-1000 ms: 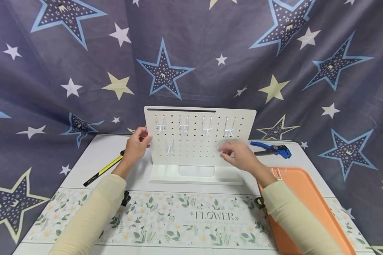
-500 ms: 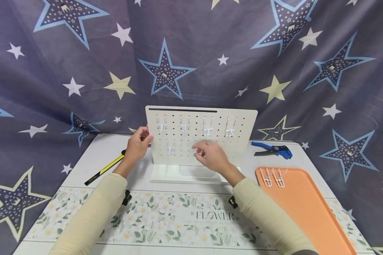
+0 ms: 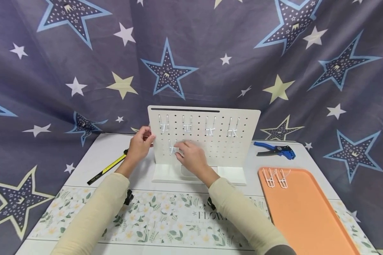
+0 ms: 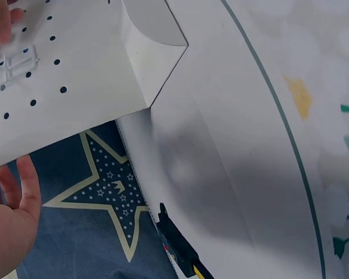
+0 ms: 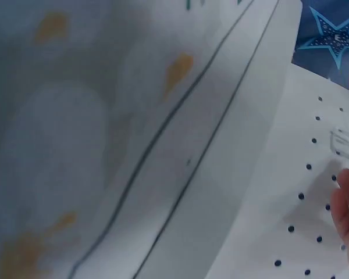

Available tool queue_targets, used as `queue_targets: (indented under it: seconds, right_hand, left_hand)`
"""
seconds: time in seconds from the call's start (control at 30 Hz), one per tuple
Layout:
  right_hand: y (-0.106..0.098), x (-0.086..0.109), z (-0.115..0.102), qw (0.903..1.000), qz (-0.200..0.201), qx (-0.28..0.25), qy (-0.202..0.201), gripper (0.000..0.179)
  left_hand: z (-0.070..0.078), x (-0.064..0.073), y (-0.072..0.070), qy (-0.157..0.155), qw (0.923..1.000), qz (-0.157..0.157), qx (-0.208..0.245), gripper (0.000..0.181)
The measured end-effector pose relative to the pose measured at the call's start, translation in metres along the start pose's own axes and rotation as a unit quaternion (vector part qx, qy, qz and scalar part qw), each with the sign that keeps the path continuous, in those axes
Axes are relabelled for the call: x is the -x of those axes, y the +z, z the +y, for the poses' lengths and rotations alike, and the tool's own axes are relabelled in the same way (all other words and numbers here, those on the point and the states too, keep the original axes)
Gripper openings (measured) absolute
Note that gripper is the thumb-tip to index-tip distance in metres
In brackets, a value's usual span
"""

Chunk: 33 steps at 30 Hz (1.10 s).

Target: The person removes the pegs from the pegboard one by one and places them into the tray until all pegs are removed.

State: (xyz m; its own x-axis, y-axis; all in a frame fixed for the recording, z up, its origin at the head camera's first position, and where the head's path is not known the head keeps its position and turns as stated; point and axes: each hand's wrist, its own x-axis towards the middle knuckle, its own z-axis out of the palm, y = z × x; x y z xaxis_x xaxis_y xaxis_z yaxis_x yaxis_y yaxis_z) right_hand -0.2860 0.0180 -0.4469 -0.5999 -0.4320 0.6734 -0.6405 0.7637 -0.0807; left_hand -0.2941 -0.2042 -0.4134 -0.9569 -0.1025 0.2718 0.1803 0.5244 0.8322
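A white pegboard (image 3: pixel 223 152) stands upright on its base. My left hand (image 3: pixel 139 145) grips its left edge, thumb at the front and fingers behind; the left wrist view shows those fingers (image 4: pixel 29 180) at the edge. One wire hook (image 3: pixel 171 148) hangs low on the left of the board, below a top row of several similar hooks (image 3: pixel 210 131). At this lower hook is my right hand (image 3: pixel 193 156), its thumb and index finger parted and the fingertips right beside the wire. In the right wrist view the hook (image 5: pixel 342 144) shows close to the fingers (image 5: pixel 343 212).
An orange tray (image 3: pixel 306 212) lies on the right, with two white wire hooks (image 3: pixel 282 182) near its far left corner. Blue-handled wire strippers (image 3: pixel 276 149) lie behind it. Left of the board is a thin black and yellow tool (image 3: pixel 108 166). A starry curtain (image 3: pixel 204 85) hangs behind.
My right hand has moved left across the front of the board to the lower hook, uncovering the two hooks on the tray. The left hand has kept its grip on the edge.
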Motion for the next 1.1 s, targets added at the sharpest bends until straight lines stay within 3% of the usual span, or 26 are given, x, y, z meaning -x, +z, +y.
queue_targets:
  seconds: [0.4,0.67,1.1]
  right_hand:
    - [0.015,-0.004,-0.015,0.9977,0.052,0.017,0.039,0.012]
    - [0.022,-0.005,-0.019,0.9950,0.061,0.023,0.076,0.007]
    - [0.018,-0.004,-0.019,0.9944,0.088,0.026,0.053,0.008]
  left_hand:
    - [0.001,0.001,-0.001,0.003,1.0000,0.002,0.002,0.019]
    - [0.000,0.000,0.000,0.003,1.0000,-0.002,0.002,0.020]
    - [0.001,0.001,-0.001,0.002,1.0000,0.000,0.004,0.019]
